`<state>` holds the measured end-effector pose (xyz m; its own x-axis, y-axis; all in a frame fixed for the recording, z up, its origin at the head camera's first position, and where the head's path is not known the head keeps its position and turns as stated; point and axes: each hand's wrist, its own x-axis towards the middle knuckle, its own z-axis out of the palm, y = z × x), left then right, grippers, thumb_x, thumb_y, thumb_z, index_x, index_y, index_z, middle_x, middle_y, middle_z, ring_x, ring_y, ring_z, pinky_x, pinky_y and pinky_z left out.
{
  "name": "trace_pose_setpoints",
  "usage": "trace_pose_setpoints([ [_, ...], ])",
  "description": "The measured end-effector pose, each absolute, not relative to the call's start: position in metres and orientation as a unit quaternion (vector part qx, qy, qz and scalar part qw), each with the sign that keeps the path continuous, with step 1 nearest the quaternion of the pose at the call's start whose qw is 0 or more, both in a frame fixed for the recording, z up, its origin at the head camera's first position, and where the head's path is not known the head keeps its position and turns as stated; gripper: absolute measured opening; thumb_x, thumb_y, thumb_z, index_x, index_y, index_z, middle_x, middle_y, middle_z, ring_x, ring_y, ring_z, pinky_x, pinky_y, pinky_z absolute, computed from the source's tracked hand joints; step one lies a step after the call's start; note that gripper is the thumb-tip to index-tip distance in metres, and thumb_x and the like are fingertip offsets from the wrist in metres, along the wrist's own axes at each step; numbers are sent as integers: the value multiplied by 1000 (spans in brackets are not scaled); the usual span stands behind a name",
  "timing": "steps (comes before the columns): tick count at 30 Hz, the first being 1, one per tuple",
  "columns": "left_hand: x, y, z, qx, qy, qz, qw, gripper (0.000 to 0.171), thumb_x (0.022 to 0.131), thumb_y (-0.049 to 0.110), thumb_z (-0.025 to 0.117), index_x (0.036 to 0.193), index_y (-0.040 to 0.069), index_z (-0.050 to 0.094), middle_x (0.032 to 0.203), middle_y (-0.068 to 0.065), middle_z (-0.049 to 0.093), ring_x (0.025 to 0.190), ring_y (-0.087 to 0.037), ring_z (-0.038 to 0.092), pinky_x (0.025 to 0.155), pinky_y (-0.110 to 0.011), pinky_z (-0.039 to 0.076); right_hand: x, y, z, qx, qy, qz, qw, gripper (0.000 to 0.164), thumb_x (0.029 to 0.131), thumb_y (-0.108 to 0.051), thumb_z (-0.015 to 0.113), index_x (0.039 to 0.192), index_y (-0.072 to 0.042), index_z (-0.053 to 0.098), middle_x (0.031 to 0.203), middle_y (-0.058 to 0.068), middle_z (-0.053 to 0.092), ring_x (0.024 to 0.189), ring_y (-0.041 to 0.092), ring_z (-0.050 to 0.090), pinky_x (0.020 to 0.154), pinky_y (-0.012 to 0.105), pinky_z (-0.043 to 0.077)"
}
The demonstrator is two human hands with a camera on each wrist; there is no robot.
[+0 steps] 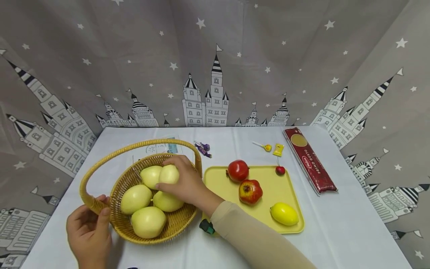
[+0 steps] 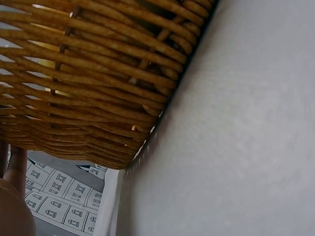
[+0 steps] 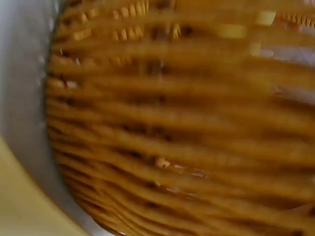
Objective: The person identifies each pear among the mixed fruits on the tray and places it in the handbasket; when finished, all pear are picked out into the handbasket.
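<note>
A wicker basket (image 1: 183, 223) with a tall arched handle (image 1: 115, 152) stands at the left of the table and holds several smooth, pale yellow-green fruits (image 1: 148, 222). My left hand (image 1: 90, 232) grips the basket at the handle's near-left base, thumb in front. Over the basket's far right part, my right hand (image 1: 187, 182) holds one pale yellow-green fruit (image 1: 168, 174) between thumb and fingers, right above the others. Woven basket wall (image 2: 93, 83) fills much of the left wrist view, with left fingers (image 2: 17, 169) at its edge. The right wrist view shows blurred basket wall (image 3: 187, 123).
Right of the basket lies a yellow tray (image 1: 218, 183) with two red pomegranates (image 1: 250, 192), a lemon (image 1: 284, 214) and a cherry (image 1: 280, 170). Beyond are purple-wrapped candies (image 1: 203, 150), a lollipop (image 1: 267, 147), a yellow candy (image 1: 278, 150) and a red packet (image 1: 310, 160). A dark green object (image 1: 206, 226) shows beside my right sleeve.
</note>
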<state>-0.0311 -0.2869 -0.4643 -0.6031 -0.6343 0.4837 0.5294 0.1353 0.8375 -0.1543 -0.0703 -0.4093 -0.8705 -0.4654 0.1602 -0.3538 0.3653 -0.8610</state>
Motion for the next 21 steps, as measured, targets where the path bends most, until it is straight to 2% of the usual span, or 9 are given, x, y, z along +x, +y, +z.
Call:
trace_pose_setpoints([
  [2,-31,-286,-463,61,-626,-642,438,44,82,-20,61,124,-11,50,115,-31,59,105,-25,64,94,-25,52,-160,-72,-414,-223,832,-503,68,58,76,-42,81,124,-30,51,133,-9,39,95,8,56,79,21,51],
  [6,-29,-286,-463,84,-652,-619,430,45,83,-17,62,126,-8,50,117,-31,58,106,-25,64,94,-25,52,-166,-74,-417,-211,845,-485,78,59,77,-42,79,126,-30,49,134,-7,38,96,8,55,82,21,51],
  [14,-29,-286,-467,63,-630,-638,438,45,82,-18,62,125,-9,50,116,-35,55,105,-26,64,94,-26,52,-168,-77,-419,-226,870,-433,68,62,77,-45,78,128,-27,48,134,-5,42,102,10,53,83,22,50],
  [21,-28,-285,-464,112,-680,-591,418,46,85,-14,62,129,-3,50,119,-28,58,108,-25,63,95,-26,51,-170,-77,-420,-241,877,-411,66,63,81,-45,75,133,-26,46,135,-3,42,103,11,52,79,20,51],
])
